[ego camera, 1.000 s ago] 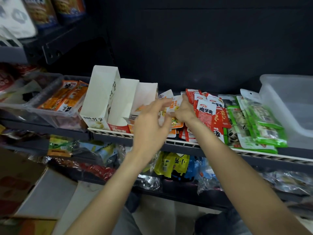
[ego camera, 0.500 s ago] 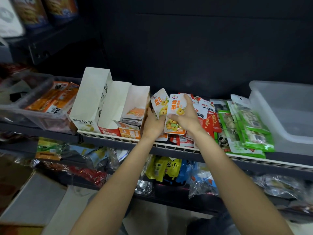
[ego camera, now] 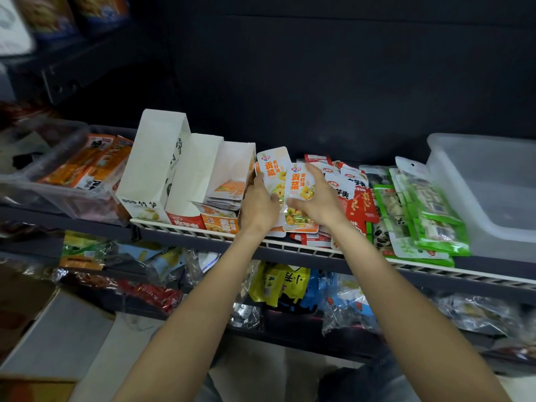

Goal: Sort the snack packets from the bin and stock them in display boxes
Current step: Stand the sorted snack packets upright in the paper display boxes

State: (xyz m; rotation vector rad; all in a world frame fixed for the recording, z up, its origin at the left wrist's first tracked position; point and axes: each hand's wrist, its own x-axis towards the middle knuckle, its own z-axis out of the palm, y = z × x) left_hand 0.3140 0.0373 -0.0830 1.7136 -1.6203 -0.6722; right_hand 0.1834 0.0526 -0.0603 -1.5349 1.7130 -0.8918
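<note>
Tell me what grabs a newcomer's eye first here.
Mid-shelf, the left hand and right hand hold orange-and-white snack packets upright. To their left stand three white display boxes, the nearest holding matching packets. To the right lie red packets, then bright green packets.

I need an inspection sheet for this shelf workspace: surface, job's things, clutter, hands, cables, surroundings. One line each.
Surface: wire shelf with a white front rail, carrying boxes, packets and bins.
Job's things: three white display boxes; the rightmost, orange-fronted box already holds packets. Two orange-and-white packets are held upright beside it. Red packets and green packets lie piled to the right.
Clutter: clear bin far right; another bin with orange packs far left.
Hands: left hand and right hand both grip the orange-and-white packets.
Cables: nothing seen.
Surroundings: lower shelf crammed with bagged snacks; dark back wall.
</note>
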